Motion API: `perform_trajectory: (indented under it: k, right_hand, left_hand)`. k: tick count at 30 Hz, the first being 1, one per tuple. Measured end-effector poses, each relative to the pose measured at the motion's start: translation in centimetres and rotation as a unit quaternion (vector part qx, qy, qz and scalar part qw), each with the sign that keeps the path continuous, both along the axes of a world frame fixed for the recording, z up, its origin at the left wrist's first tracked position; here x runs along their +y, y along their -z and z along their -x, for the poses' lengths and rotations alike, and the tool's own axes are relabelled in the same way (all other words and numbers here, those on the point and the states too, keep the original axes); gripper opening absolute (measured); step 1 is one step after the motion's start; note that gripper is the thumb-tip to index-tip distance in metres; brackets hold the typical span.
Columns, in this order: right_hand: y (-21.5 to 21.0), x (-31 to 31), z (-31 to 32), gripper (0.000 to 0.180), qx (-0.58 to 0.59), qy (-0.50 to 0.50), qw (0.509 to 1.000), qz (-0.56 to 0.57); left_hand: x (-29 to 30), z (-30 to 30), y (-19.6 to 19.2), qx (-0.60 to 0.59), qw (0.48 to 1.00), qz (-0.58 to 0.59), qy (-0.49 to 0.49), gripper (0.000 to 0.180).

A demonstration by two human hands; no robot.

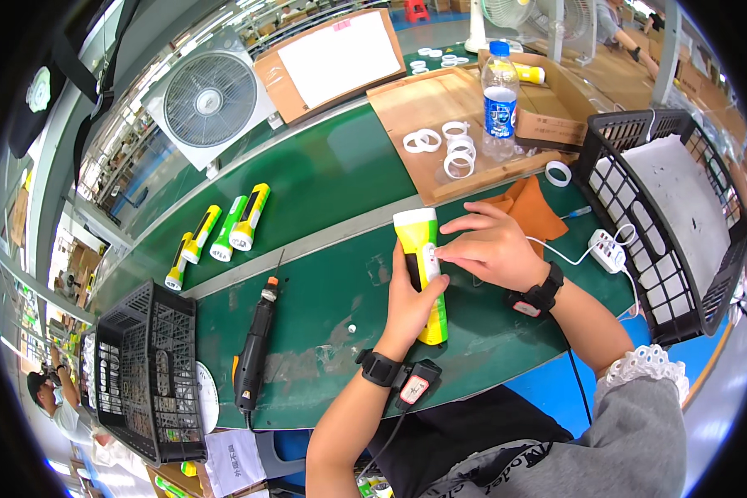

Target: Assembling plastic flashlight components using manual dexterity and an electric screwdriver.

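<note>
A yellow-green flashlight with a white head (415, 217) stands nearly upright over the green bench in front of me. My left hand (412, 299) is wrapped round its lower body, thumb across the front. The thumb and forefinger of my right hand (494, 249) are pinched together at the flashlight's small light-coloured switch area; whether a small part is between them I cannot make out. The other right fingers are lifted. Left of my hands, a black electric screwdriver (256, 349) lies on the bench with its bit pointing away. A tiny white piece (352, 329) lies between them.
Several similar flashlights (249, 217) lie at the far left. White rings (459, 163) and a blue-capped bottle (500, 104) are on a wooden board (390, 104). Black crates stand left (153, 373) and right (681, 319). An orange cloth (529, 212) and white power strip (607, 251) lie rightward.
</note>
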State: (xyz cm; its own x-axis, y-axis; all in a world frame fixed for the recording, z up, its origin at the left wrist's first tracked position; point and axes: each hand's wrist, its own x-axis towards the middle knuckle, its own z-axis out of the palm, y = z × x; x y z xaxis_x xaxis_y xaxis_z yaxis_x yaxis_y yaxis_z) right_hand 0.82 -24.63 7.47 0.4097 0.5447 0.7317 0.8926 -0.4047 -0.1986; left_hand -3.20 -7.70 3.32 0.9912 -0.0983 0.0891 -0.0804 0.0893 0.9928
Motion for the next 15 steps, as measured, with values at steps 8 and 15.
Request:
perform_trajectory:
  k: [8, 15]
  right_hand:
    - [0.6, -0.4, -0.3, 0.012, 0.011, 0.036, 0.999, 0.008]
    - [0.9, -0.3, -0.5, 0.015, -0.014, 0.022, 1.000, 0.012]
  left_hand:
    - [-0.7, 0.1, -0.6, 0.001, 1.000, 0.011, 0.019, 0.085]
    - [0.3, -0.6, 0.4, -0.023, 0.998, -0.011, 0.049, 0.097]
